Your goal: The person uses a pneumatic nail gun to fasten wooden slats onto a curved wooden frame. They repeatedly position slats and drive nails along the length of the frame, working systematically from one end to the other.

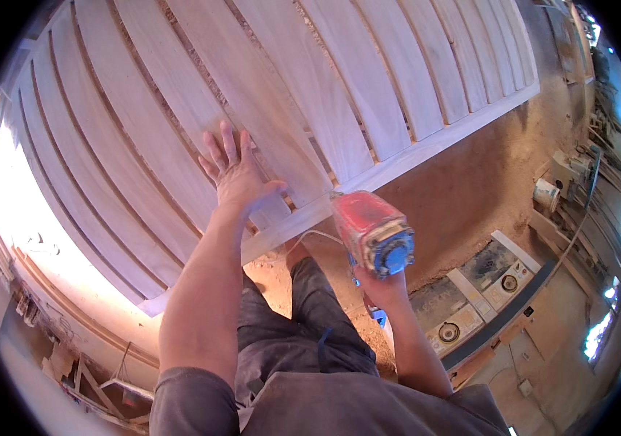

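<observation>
A large panel of pale wooden slats (249, 94) lies before me, with gaps between the slats and a rail (427, 149) along its near edge. My left hand (239, 178) rests on the slats close to that rail, fingers spread, holding nothing. My right hand (382, 287) is closed round the handle of a red and blue nail gun (369, 218), to the right of the left hand. The gun's nose points at the rail; whether it touches the wood I cannot tell. My right fingers are partly hidden behind the gun body.
A thin pale hose (314, 234) runs near the gun, by my legs. Sawdust covers the floor (463, 192). To the right are a bench-like machine (481, 287) with two round fittings, a white bucket (545, 193) and piled wood strips. More wood scraps (70, 363) lie lower left.
</observation>
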A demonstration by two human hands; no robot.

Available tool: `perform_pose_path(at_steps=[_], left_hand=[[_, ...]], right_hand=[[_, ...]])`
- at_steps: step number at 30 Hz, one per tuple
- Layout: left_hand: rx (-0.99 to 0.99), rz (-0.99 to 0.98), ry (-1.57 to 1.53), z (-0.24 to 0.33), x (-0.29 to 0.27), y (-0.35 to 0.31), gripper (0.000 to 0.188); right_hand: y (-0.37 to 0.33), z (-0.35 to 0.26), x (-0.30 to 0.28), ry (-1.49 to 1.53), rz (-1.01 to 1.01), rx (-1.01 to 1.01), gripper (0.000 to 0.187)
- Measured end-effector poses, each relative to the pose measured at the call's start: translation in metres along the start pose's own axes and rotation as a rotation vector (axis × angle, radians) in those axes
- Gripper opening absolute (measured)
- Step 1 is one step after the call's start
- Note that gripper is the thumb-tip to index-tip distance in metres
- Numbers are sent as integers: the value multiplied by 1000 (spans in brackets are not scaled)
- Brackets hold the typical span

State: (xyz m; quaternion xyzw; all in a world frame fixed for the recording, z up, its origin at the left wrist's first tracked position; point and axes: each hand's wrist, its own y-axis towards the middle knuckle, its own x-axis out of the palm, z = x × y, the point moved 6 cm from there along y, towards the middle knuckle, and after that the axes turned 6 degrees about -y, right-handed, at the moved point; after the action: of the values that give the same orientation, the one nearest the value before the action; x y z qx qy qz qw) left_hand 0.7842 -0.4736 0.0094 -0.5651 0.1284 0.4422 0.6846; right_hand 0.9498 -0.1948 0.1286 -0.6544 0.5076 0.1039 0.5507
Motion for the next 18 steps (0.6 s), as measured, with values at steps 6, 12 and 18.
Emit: perform_pose_path(at_steps=[6,12,18], left_hand=[[9,34,1,-8,7,3,144],[-30,29,44,-3,5,2,139],[-47,2,33,-1,3,1,140]], right_hand=[[5,48,-5,327,-148,276,54],[24,67,-6,215,-193,226,63],[29,43,-5,-112,-43,-75,56]])
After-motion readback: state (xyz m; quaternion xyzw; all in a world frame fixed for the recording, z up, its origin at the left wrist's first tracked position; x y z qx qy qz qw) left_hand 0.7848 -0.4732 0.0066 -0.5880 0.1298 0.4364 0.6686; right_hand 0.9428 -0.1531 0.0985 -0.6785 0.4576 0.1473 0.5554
